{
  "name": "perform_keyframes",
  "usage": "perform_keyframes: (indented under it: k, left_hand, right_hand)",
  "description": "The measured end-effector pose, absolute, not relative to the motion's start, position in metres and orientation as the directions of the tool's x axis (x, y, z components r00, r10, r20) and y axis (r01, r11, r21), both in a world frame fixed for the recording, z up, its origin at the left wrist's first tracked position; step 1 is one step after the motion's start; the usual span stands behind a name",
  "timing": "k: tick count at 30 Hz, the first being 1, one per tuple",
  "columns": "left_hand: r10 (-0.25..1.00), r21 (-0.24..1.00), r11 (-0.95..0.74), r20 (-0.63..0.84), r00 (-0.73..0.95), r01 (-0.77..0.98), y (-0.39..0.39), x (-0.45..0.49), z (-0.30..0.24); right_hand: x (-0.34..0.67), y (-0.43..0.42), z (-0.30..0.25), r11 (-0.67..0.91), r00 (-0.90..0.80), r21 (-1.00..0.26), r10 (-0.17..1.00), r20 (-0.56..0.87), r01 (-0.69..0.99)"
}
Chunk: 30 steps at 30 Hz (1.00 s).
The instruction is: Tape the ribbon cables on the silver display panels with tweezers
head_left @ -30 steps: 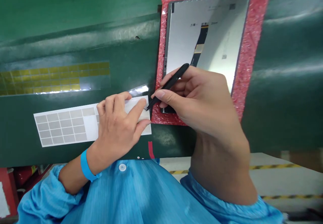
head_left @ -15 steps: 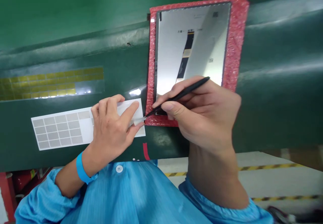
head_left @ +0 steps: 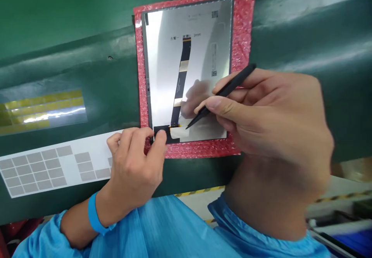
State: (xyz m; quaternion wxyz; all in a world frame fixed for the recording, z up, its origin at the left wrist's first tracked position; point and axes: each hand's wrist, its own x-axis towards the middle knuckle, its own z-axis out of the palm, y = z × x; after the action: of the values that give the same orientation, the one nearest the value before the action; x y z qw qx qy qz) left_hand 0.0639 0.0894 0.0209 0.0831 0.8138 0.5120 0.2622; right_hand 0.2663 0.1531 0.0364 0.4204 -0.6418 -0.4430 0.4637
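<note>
A silvery display panel (head_left: 162, 64) with a black and gold flex cable (head_left: 182, 79) down its middle lies on a red bubble-wrap pad (head_left: 241, 44). My right hand (head_left: 270, 114) pinches black tweezers (head_left: 223, 93), whose tip hangs just above the panel's near edge beside the cable's lower end. My left hand (head_left: 133, 165) has its fingers curled, fingertips pressing on the panel's near-left corner at the black connector patch (head_left: 160, 130). It partly covers the right end of a white sheet of grey stickers (head_left: 43, 168).
The work surface is a green mat (head_left: 87, 37). A clear sheet with rows of yellow stickers (head_left: 40, 108) lies at the far left. Below the table edge show my blue smock and a floor with yellow-black tape (head_left: 197, 191).
My right hand carried the tweezers from the grey sticker sheet over to the panel's near edge. My left hand slid right off the sheet onto the panel's corner. The view shifted right.
</note>
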Motion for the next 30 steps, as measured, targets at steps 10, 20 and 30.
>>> perform_keyframes:
  k: [10,20,30]
  left_hand:
    - [0.891,0.423,-0.45,0.273,0.363,0.787,0.091,0.059,0.026]
    - [0.894,0.442,-0.444,0.27,0.356,0.779,0.09,0.061,0.025]
    - [0.892,0.435,-0.444,0.295,0.342,0.783,0.09,0.061,0.023]
  right_hand:
    - [0.257,0.156,0.048,-0.405,0.32,-0.901,0.883,-0.342,0.156]
    - [0.259,0.16,0.048,-0.436,0.283,-0.88,0.882,-0.376,0.19]
    - [0.257,0.158,0.046,-0.426,0.341,-0.889,0.871,-0.354,0.166]
